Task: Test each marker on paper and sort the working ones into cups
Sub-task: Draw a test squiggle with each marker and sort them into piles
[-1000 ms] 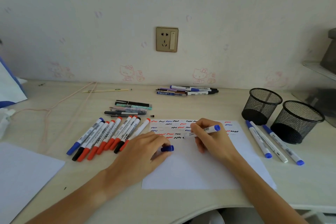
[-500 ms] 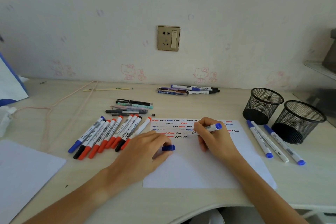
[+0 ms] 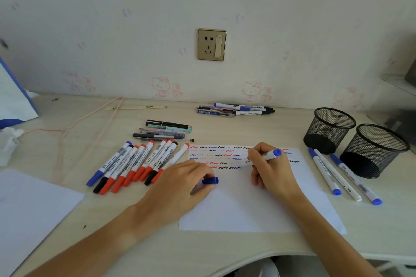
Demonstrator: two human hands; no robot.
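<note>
Right hand (image 3: 273, 171) pinches the blue marker (image 3: 266, 155), tip on the paper (image 3: 247, 204), mid-test; left hand (image 3: 180, 186) grips the cap (image 3: 210, 180). Next, probably recap and sort.

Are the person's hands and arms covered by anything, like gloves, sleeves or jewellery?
No. Both the left hand and the right hand are bare, with no gloves, rings, watch or bracelet showing. Both forearms are uncovered too, all the way to the bottom edge of the picture, so no sleeve is in view.
</note>
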